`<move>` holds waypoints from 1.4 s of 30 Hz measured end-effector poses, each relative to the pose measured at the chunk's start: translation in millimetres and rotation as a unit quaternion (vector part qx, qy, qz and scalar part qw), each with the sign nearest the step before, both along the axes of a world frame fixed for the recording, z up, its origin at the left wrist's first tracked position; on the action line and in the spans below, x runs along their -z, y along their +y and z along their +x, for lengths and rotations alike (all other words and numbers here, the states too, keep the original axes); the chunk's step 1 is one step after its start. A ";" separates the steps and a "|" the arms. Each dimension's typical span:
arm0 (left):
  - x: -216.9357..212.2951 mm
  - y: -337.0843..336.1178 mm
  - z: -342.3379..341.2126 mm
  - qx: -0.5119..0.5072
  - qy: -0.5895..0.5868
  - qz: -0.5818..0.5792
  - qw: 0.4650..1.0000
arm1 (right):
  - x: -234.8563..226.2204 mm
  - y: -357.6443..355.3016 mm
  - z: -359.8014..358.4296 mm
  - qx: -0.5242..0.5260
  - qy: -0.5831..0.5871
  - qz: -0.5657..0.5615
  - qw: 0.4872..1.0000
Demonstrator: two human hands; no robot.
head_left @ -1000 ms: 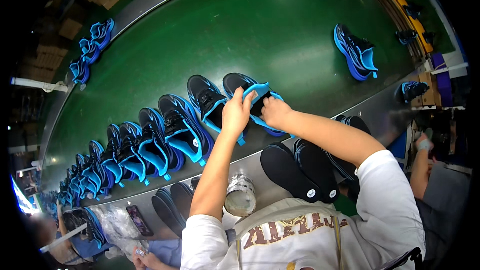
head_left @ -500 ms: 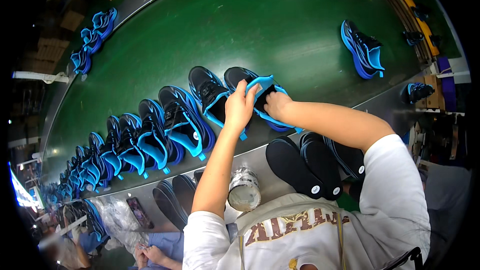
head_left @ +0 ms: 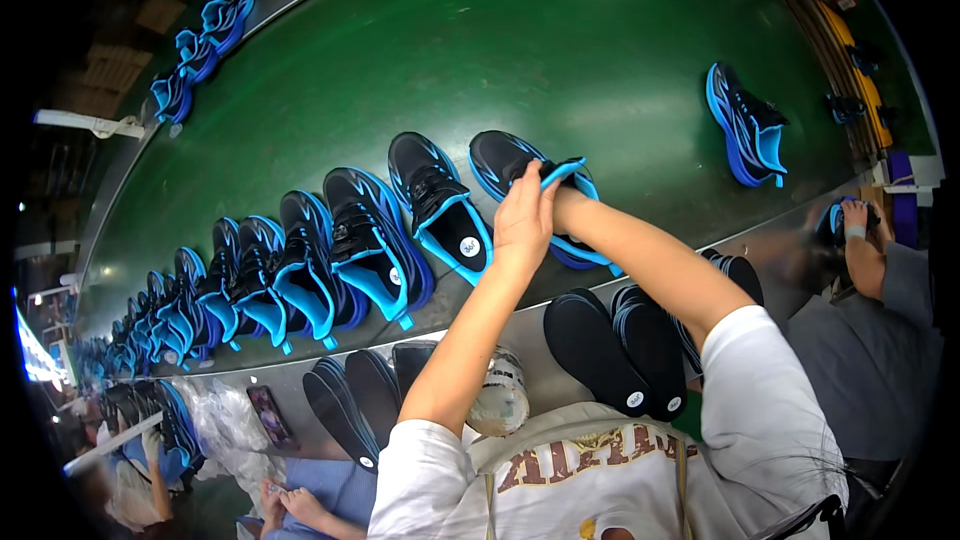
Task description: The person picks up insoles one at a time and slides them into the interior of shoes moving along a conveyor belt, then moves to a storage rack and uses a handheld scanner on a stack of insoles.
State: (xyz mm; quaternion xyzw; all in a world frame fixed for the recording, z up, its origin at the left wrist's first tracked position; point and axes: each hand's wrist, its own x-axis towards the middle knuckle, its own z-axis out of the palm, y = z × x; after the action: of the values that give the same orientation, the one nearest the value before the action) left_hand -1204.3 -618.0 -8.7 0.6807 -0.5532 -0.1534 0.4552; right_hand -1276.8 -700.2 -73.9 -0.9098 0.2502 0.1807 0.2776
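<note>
A black sneaker (head_left: 497, 159) with blue trim sits at the near edge of the green belt, toe pointing away from me. My left hand (head_left: 524, 217) is closed on its blue-lined tongue and pulls it up. My right hand (head_left: 569, 211) is pushed deep into the shoe's opening; its fingers are hidden inside. Just left stands a matching sneaker (head_left: 424, 172), its insole (head_left: 466, 244) with a round white sticker showing at the heel. Black insoles (head_left: 588, 345) lie in stacks on the metal ledge in front of me.
Several more sneakers (head_left: 360, 230) line the belt (head_left: 640, 70) to the left. One lone sneaker (head_left: 743, 125) stands at the right. Between my forearms and body is a stained white tub (head_left: 498, 400). A phone (head_left: 268, 414) lies left. Co-workers' hands (head_left: 298, 506) show at lower left, others at far right.
My right hand has gone deeper into the sneaker, while my left hand stays at the tongue. The left neighbouring sneaker's insole sticker has come into view. A co-worker's arm now appears at far right.
</note>
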 end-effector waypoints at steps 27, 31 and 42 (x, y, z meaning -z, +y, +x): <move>-26.5 -19.1 26.9 0.034 -0.162 0.117 0.979 | -85.0 45.4 -82.6 -0.013 -0.130 -0.143 0.981; -24.3 -6.5 31.5 0.087 -0.235 0.135 0.959 | -88.5 76.4 -117.0 0.132 -0.307 -0.168 0.928; -58.3 12.6 43.1 0.111 -0.277 0.039 0.953 | -99.5 120.0 -159.4 0.163 -0.241 -0.078 0.954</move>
State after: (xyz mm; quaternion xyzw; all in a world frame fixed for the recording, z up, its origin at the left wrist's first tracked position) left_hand -1161.2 -605.4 49.6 0.6478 -0.7235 -0.0300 0.2366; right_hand -1436.1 -580.2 25.6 -0.8921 0.3338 -0.1113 0.2835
